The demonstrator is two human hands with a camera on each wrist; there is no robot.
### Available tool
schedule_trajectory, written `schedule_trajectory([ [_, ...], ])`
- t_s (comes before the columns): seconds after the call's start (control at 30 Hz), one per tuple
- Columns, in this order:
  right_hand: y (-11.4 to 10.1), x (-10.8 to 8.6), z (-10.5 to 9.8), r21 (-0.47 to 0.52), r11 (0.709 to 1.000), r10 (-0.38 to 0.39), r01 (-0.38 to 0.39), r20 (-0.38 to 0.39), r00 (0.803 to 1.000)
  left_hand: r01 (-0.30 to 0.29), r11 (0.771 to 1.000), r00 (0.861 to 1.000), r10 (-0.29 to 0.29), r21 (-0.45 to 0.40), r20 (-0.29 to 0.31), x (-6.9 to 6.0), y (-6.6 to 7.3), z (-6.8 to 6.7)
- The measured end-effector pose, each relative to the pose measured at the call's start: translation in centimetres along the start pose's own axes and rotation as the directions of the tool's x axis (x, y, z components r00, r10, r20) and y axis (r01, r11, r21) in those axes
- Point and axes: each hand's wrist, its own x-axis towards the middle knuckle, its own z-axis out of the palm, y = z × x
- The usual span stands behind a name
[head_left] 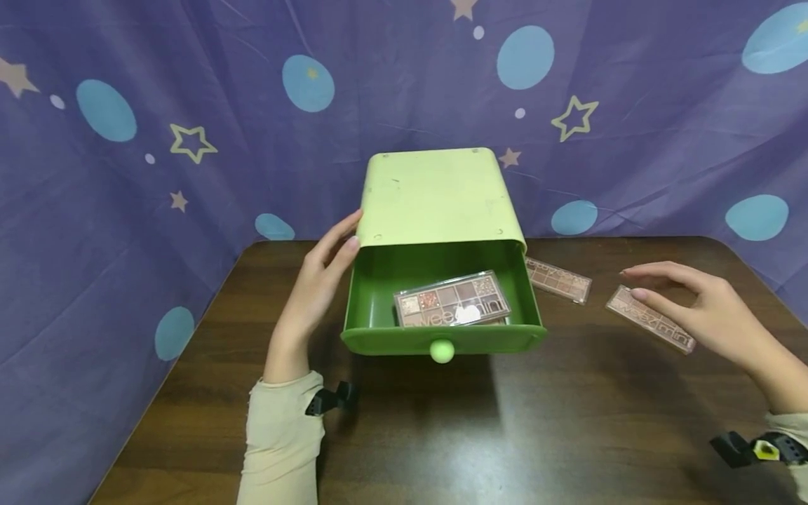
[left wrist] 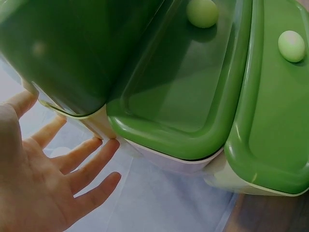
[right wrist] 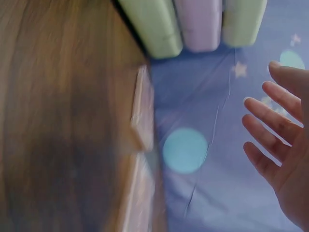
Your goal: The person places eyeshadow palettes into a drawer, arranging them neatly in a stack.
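My left hand rests its fingertips against the left side of a light green drawer cabinet, the fingers extended and spread in the left wrist view. Its top drawer, dark green with a round knob, is pulled out. Inside lies an eyeshadow palette with a clear printed lid; an edge of something shows beneath it. My right hand hovers with nothing in it, fingers apart, over an eyeshadow palette on the table. Another palette lies beside the cabinet, partly hidden by it.
Two lower drawers with knobs, a middle drawer and a bottom one, are closed. The dark wooden table extends around the cabinet. Behind it hangs a purple curtain with stars and blue spots.
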Motion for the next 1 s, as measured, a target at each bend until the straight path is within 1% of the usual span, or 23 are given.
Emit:
schedule_trajectory([
  [0.2,2.6,-0.5,-0.3,-0.029,0.997,0.074,-0.074,0.002,0.997,0.001,1.000,1.000,-0.001,0.000,-0.001,0.0,0.1,0.0],
  [0.37,4.2,-0.7,-0.4,-0.082,0.990,0.117,-0.114,0.034,0.993,0.001,1.000,1.000,-0.001,0.002,0.002,0.0,0.0,0.0],
  [0.53,5.7,-0.6,-0.3,-0.121,0.986,0.126,-0.116,0.082,0.989,-0.007,1.000,1.000,0.007,0.002,0.002,0.0,0.0,0.0],
  [0.67,6.9,-0.4,-0.1,-0.142,0.984,0.127,-0.107,0.137,0.982,-0.012,1.000,1.000,0.012,0.001,0.004,0.0,0.1,-0.1],
  [0.83,8.8,0.1,-0.2,-0.148,0.978,0.175,-0.145,0.210,0.962,-0.005,1.000,1.000,0.005,0.006,0.006,0.0,0.1,-0.2],
  [0.93,9.8,0.2,-0.2,-0.133,0.978,0.190,-0.161,0.250,0.949,-0.003,1.000,1.000,0.003,0.005,0.013,0.0,0.1,-0.2],
  [1.0,10.4,0.2,-0.2,-0.129,0.978,0.194,-0.164,0.266,0.944,-0.005,1.000,1.000,0.005,0.003,0.015,-0.1,0.0,-0.2],
])
